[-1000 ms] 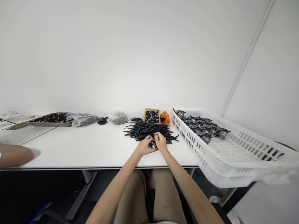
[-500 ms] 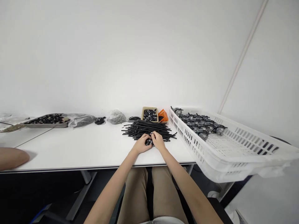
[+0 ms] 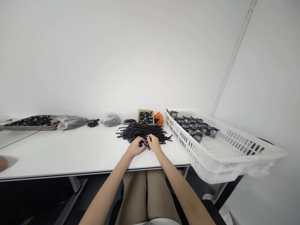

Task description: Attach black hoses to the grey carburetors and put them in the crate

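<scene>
Near the table's front edge, my left hand [image 3: 136,146] and my right hand [image 3: 153,142] meet over some small black and grey parts [image 3: 148,146]. My left fingers curl round one of these parts. The right fingertips are pinched together beside them, on something too small to make out. Right behind my hands lies a wide pile of black tubes [image 3: 142,130]. Past the pile, a beige basket [image 3: 138,115] holds small black and grey pieces, and an orange basket [image 3: 160,118] leans beside it.
A large white crate [image 3: 225,156] with black and clear assemblies stands at the right. Along the wall to the left are clear bags [image 3: 72,122], a black bundle [image 3: 93,122] and a grey tray [image 3: 30,128]. Another person's arm [image 3: 3,163] shows at the left edge.
The view has swung a little to the right, so things sit further left. Less of the other person's arm shows. A grey round part now shows below my fingers.
</scene>
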### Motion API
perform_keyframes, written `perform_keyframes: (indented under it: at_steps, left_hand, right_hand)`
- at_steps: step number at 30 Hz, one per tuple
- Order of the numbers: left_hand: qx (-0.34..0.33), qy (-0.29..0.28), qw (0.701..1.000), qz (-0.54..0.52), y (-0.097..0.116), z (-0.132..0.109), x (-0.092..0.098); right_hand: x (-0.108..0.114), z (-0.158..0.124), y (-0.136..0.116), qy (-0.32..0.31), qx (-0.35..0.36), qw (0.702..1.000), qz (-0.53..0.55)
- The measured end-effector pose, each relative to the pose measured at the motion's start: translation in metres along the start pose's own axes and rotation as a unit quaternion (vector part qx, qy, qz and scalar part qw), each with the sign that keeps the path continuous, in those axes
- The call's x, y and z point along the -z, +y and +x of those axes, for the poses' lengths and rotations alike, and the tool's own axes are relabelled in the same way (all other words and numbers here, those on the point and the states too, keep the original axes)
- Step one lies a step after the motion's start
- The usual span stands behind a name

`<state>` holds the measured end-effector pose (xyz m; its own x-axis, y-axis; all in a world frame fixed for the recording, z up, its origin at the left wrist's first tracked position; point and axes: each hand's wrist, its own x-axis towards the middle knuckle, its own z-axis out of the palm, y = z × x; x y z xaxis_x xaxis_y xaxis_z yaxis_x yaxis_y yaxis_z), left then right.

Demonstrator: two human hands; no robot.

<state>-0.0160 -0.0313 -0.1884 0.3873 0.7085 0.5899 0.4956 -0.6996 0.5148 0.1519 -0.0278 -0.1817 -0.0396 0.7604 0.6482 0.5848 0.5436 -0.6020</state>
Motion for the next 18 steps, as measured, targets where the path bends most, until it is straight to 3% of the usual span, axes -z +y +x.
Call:
perform_keyframes:
  at_steps: [18]
  left_hand:
    - [0.016, 0.022, 0.999, 0.017, 0.0008, -0.0035, 0.0042]
  right_hand:
    - [0.0027, -0.0006, -0.0017, 0.001, -0.016, 1.000, 0.014]
